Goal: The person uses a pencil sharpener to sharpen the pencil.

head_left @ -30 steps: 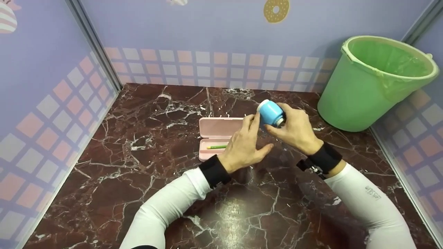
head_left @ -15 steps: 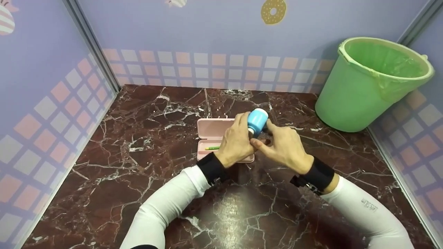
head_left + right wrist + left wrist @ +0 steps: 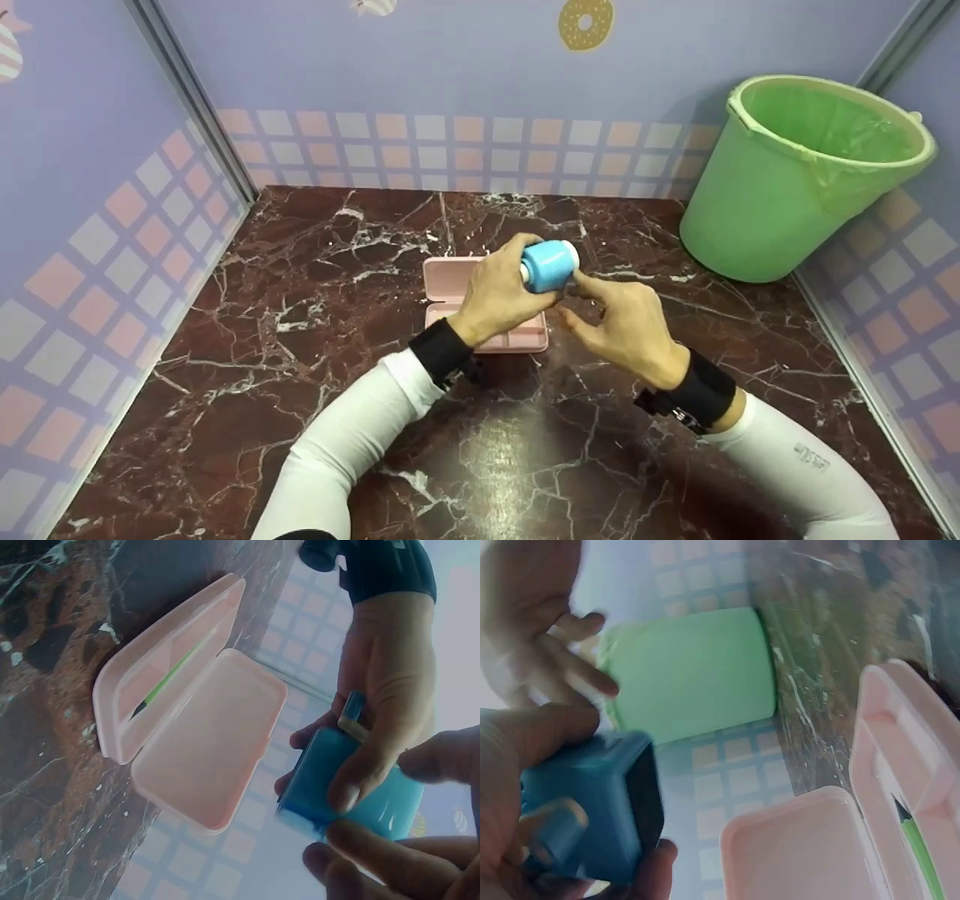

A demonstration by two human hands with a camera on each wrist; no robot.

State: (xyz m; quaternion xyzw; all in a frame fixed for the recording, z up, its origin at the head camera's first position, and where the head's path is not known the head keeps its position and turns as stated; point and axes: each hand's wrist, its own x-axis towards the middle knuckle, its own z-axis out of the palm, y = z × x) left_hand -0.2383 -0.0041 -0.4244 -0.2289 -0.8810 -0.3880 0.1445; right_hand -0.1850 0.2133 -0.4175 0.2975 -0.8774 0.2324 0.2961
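My left hand grips a small blue pencil sharpener above the pencil case, its white end turned to the right. A short blue and beige piece sticks out of the sharpener beside the left thumb in the right wrist view. My right hand is just right of the sharpener, index fingertip at its white end and thumb held apart. Below, the pink pencil case lies open on the table. A green pencil with a dark point rests in its tray; in the head view my left hand hides it.
A green bin with a plastic liner stands at the back right. Tiled-pattern walls enclose the dark marble table at the back and on both sides. White specks lie on the table behind the case.
The sharpener has passed from my right hand to my left, moving left and turning so its white end faces right. My right hand has let go and stays close beside it.
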